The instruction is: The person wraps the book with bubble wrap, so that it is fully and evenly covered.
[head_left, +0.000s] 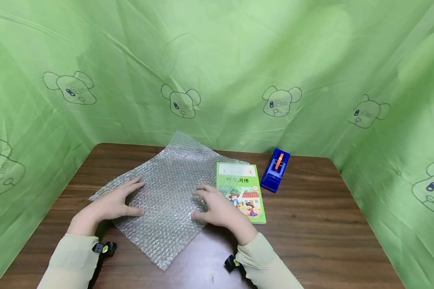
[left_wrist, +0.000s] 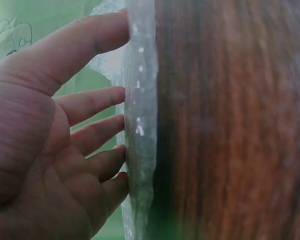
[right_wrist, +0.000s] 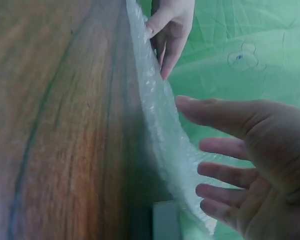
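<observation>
Workpiece position: the bubble wrap [head_left: 170, 188] lies cornerwise on the left and middle of the bench [head_left: 311, 224]. One corner rises past the back edge, one points toward the front edge, which is out of view, and one lies near the left edge. The right-hand corner overlaps the upper left part of the green book [head_left: 251, 196], right of the bench's middle. The blue tape dispenser [head_left: 275, 172] stands just beside the book, near the back edge and toward the back right corner.

Hand state: the left hand [head_left: 112, 202] is palm down over the left part of the wrap, fingers spread and thumb apart; the left wrist view shows its fingertips against the sheet, pinching nothing. The right hand [head_left: 217, 204] is over the sheet's right side, partly in front of the book, fingers spread and slightly bent. It grips nothing; whether its fingertips touch the sheet cannot be told.

Step in hand (judged): laying out and flattening the wrap. The book is not yet on top of the sheet, and no fold has been made.

Next move (judged): draw the right corner clear of the book, then lift the book onto the middle of the sheet. Keep the wrap's raised far corner from curling back.
</observation>
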Available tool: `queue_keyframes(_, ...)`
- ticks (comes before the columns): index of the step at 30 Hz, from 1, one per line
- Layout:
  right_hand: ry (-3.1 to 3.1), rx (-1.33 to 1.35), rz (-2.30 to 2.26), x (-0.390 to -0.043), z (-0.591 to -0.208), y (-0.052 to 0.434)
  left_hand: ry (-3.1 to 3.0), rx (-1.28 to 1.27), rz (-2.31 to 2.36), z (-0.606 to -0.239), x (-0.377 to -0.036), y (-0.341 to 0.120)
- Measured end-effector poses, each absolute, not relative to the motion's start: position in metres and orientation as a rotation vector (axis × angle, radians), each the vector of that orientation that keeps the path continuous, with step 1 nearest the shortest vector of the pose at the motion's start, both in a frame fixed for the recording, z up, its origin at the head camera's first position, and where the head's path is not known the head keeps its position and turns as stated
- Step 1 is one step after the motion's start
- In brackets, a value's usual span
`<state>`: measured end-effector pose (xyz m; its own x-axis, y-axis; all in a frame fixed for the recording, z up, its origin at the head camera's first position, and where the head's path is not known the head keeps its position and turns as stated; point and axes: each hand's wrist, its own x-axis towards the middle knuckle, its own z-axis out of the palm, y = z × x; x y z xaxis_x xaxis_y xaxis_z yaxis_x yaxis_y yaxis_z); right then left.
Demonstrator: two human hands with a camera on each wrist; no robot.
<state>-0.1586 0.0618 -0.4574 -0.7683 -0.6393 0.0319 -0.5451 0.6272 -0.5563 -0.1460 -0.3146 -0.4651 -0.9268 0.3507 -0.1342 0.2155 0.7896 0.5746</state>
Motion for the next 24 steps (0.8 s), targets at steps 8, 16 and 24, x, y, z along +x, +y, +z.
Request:
queue_keyframes(8,2.879,-0.740,-1.194,-0.146,-0.446,0.092,2.731,0.427,0.874,-0.466,-0.146,-0.315)
queue_keyframes(16,2.894,-0.491,-1.391,-0.152,-0.446,0.142,2.731,0.433,0.873,-0.467,-0.147,-0.316)
queue_keyframes(24,2.954,-0.304,-1.299,-0.155,-0.446,0.182,2.721,0.432,0.880,-0.466,-0.146,-0.316)
